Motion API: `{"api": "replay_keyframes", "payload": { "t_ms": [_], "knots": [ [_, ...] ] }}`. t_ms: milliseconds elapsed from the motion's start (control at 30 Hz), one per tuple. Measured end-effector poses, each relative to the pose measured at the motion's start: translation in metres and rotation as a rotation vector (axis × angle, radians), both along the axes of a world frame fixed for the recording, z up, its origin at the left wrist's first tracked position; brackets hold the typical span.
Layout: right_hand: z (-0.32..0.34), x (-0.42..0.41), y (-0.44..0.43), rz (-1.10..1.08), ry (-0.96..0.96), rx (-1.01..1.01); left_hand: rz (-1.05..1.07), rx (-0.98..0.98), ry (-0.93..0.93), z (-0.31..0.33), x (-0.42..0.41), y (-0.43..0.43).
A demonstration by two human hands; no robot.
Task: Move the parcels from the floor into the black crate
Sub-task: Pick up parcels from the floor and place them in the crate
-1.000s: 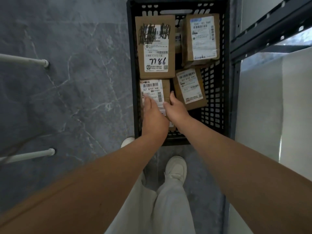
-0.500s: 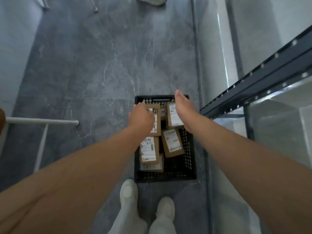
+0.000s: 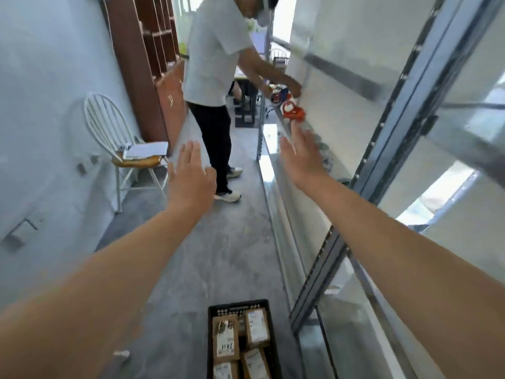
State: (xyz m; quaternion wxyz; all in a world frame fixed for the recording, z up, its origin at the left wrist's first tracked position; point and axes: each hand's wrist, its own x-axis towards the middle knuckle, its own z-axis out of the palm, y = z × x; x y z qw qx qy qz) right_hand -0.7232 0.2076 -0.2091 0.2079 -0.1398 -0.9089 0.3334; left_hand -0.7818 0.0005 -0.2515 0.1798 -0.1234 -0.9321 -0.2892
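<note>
Since half a second ago our left hand (image 3: pixel 190 177) and right hand (image 3: pixel 300 155) have risen away from the black crate (image 3: pixel 237 306), which now sits on the floor (image 3: pixel 218 255) well below and behind them. At least four brown parcels (image 3: pixel 225 339) lie flat inside it. Both hands are spread flat in the air, holding nothing. Beyond the left hand stand a person (image 3: pixel 213 64) and a white chair (image 3: pixel 101 120); a metal rack (image 3: pixel 388 138) flanks the right.

Our left grip (image 3: pixel 188 181) & right grip (image 3: pixel 300 157) are out in front, fingers straight, holding nothing, well apart from the black crate (image 3: pixel 237 304) on the floor (image 3: pixel 218 255). Crate has several brown parcels (image 3: pixel 225 340) inside w/ labels up. Another person (image 3: pixel 213 64) stands ahead, near a white chair (image 3: pixel 109 127).
</note>
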Motion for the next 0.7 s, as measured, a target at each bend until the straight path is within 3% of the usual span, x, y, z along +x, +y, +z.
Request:
{"api": "replay_keyframes", "payload": {
  "t_ms": [100,333,567,700],
  "knots": [
    [0.061,0.005,0.007,-0.028,0.116,0.266,-0.064,0.027,0.139,0.06,0.008,0.011],
    [0.126,0.017,-0.003,-0.127,0.133,0.596,-0.203,-0.034,0.27,0.124,-0.002,0.026],
    [0.114,0.015,-0.036,-0.249,-0.096,0.535,-0.337,-0.142,0.303,0.124,-0.031,0.004],
    [0.103,0.012,-0.053,-0.314,-0.072,0.529,-0.414,-0.134,0.315,0.118,-0.05,-0.007]
  ]
}}
